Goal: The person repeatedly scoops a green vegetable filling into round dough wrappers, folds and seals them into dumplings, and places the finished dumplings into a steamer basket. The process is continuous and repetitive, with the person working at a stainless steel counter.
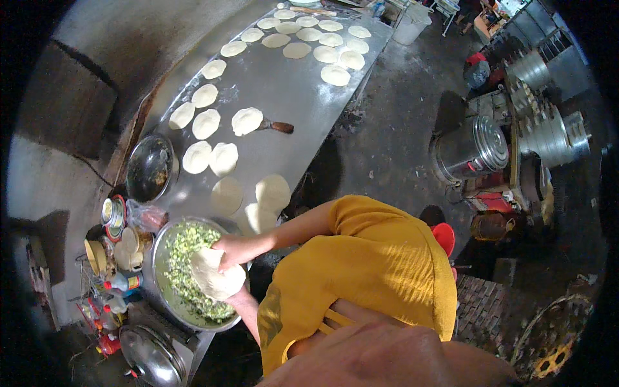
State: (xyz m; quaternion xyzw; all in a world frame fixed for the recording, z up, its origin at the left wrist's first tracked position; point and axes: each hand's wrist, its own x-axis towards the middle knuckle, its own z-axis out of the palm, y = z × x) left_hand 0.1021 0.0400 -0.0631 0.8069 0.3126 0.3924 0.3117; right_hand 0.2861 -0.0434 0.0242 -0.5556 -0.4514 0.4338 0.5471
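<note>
A flat dough round [213, 273] is between my hands, over a wide metal bowl [160, 290] of chopped green and pale filling [186, 242]. My right hand [237, 251] has its fingers on the upper edge of the round. From below, my left hand [237, 299] supports the dough, which hides most of its fingers. Just past my right hand, more dough rounds [273, 192] lie at the near edge of the metal table [285, 96], partly overlapping. Farther along, a scraper with a wooden handle [282, 127] lies partly under another round [247, 121].
An empty-looking dark metal bowl [151, 167] stands beside the filling bowl. Jars [130, 239], bottles [123, 281] and a lidded metal pan [150, 355] crowd the left side. Several dough rounds [296, 50] cover the table's far end. Behind me stands a large steel pot [466, 147].
</note>
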